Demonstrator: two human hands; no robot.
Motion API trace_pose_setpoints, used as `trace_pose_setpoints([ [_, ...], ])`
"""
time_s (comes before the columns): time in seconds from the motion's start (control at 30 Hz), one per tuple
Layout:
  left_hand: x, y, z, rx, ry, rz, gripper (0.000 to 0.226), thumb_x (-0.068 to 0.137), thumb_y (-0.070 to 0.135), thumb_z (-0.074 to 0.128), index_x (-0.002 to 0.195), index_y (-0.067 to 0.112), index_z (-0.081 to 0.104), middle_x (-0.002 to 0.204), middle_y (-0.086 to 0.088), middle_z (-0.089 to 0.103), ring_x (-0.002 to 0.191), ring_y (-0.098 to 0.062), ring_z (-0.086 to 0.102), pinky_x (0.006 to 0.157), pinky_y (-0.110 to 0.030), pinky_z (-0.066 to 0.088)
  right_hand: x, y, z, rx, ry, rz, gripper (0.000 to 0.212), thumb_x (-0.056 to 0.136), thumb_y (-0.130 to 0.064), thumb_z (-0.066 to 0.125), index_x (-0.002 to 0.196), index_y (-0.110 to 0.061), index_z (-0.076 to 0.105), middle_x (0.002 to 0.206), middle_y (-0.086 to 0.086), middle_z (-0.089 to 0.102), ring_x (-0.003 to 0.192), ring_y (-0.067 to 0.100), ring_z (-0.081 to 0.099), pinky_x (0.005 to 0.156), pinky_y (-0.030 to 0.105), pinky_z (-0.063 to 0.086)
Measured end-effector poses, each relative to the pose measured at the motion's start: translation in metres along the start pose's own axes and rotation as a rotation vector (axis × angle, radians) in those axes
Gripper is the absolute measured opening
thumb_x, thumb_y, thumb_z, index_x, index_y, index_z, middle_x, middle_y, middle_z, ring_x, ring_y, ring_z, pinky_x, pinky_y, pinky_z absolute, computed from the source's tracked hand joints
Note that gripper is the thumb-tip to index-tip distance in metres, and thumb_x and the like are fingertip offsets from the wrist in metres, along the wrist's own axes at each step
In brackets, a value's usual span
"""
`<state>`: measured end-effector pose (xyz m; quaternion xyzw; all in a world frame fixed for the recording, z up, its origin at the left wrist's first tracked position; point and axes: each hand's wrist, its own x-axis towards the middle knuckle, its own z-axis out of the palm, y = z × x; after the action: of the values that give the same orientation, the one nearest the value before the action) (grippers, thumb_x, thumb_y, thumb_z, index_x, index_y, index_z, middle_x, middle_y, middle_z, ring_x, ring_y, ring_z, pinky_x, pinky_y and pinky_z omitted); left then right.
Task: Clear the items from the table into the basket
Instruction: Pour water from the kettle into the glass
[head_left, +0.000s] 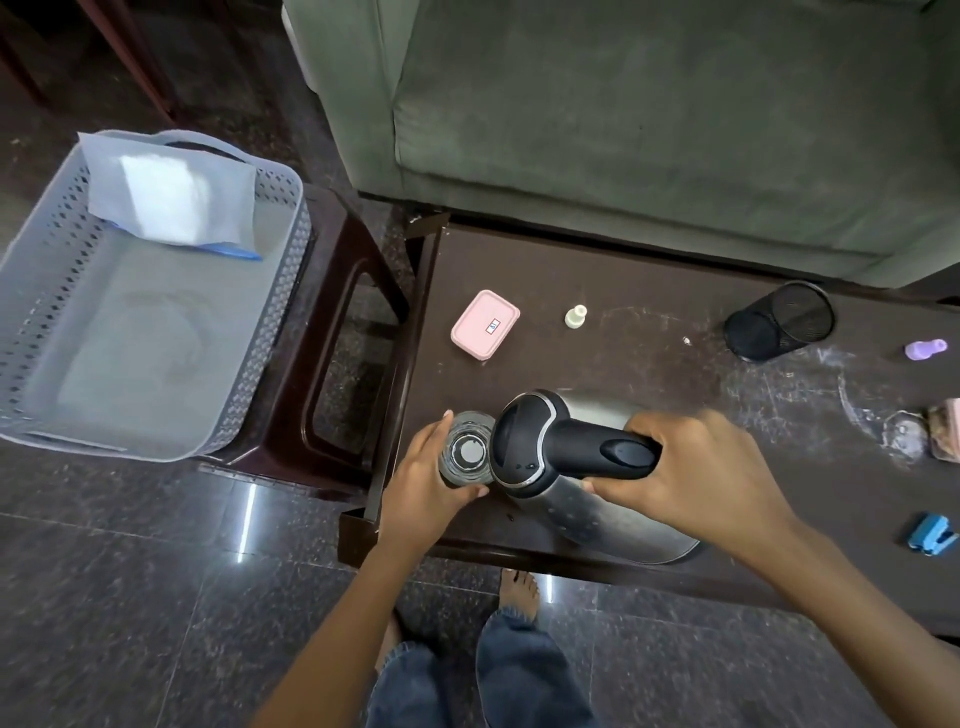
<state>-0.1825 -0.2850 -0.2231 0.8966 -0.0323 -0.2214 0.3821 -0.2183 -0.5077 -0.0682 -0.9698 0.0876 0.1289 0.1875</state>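
Standing at the near-left corner of the dark table (623, 364), the person has both arms reaching forward and down. The left hand (426, 486) is wrapped round the side of a clear glass (467, 452), fingers on the far side and thumb on the near side. The right hand (696, 478) is closed firmly round the black handle (587, 447) of a steel kettle (582, 514), knuckles up and thumb tucked under.

Glass and kettle sit right against each other at the table's near-left end. I cannot tell whether the kettle rests on the table.

Farther back on the table lie a pink lidded box (484, 325) and a small cream bottle (575, 316). A black mesh cup (779, 320) lies on its side towards the right. A purple bottle (924, 349) and a blue clip-like thing (932, 538) sit by the right edge. A green sofa (649, 130) stands behind the table.

The grey basket (41, 291) rests on a dark stool (363, 249) to the left of the table, with a pale pouch (171, 195) leaning in its far end. The table's raised edge and the stool's frame lie between the hands and the basket.

The kettle's lid end points left at the glass. Its handle runs left to right, away from the basket. The glass stands upright, mouth up.
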Motion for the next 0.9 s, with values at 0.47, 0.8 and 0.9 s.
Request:
trace_pose_setpoints([
  [0.47, 0.001, -0.004, 0.001, -0.062, 0.004, 0.013, 0.099, 0.057, 0.027, 0.086, 0.141, 0.025, 0.035, 0.136, 0.008, 0.047, 0.122, -0.010, 0.049, 0.090, -0.021, 0.039, 0.002, -0.010, -0.004, -0.108, -0.026, -0.073, 0.047, 0.065, -0.054, 0.063, 0.048, -0.024, 0.030, 0.046, -0.007, 0.038, 0.052, 0.027, 0.045, 0.052, 0.027, 0.032],
  [0.8, 0.001, -0.002, 0.000, -0.051, 0.002, -0.006, 0.099, 0.057, 0.028, 0.086, 0.141, 0.027, 0.035, 0.137, 0.009, 0.047, 0.123, -0.010, 0.048, 0.088, -0.021, 0.038, 0.002, -0.013, -0.011, -0.142, -0.030, -0.074, 0.053, 0.063, -0.059, 0.063, 0.047, -0.024, 0.026, 0.047, -0.007, 0.036, 0.054, 0.026, 0.043, 0.054, 0.029, 0.034],
  [0.9, 0.001, -0.001, 0.000, -0.044, 0.003, -0.014, 0.099, 0.056, 0.029, 0.086, 0.141, 0.028, 0.035, 0.137, 0.010, 0.047, 0.123, -0.010, 0.048, 0.089, -0.024, 0.039, 0.002, -0.014, -0.013, -0.161, -0.028, -0.083, 0.054, 0.063, -0.057, 0.065, 0.047, -0.024, 0.025, 0.047, -0.007, 0.035, 0.054, 0.026, 0.042, 0.054, 0.028, 0.032],
])
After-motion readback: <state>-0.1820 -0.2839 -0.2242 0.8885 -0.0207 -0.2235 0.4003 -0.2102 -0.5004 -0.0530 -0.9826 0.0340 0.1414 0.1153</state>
